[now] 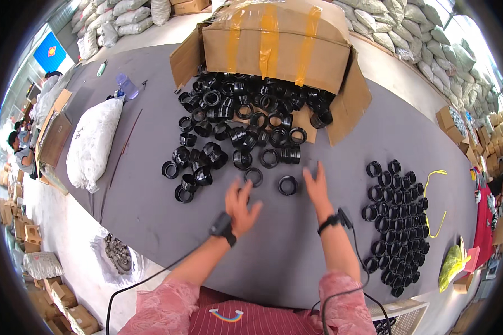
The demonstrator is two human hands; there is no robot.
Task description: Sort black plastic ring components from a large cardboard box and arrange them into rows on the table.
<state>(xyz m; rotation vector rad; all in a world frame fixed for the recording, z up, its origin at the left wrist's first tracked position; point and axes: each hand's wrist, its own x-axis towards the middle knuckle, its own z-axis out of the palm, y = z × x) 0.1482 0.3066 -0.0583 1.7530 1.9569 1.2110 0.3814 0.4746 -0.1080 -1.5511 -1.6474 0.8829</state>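
Observation:
My left hand (240,205) hovers over the grey table (151,206) with fingers spread, holding nothing. Just beyond its fingertips lies a black plastic ring (254,176). My right hand (317,187) is also open and empty, a little to the right of another black ring (288,185). A loose heap of black rings (235,125) spills from a tipped cardboard box (274,42) at the far side. To the right, several black rings (397,223) stand packed in neat rows. Both wrists wear black bands with cables.
A white filled bag (92,142) lies at the table's left, with a bottle (127,86) behind it. A yellow strap (439,195) lies by the sorted rings. Stacked sacks (408,22) and cartons surround the table. People sit at the far left (19,148).

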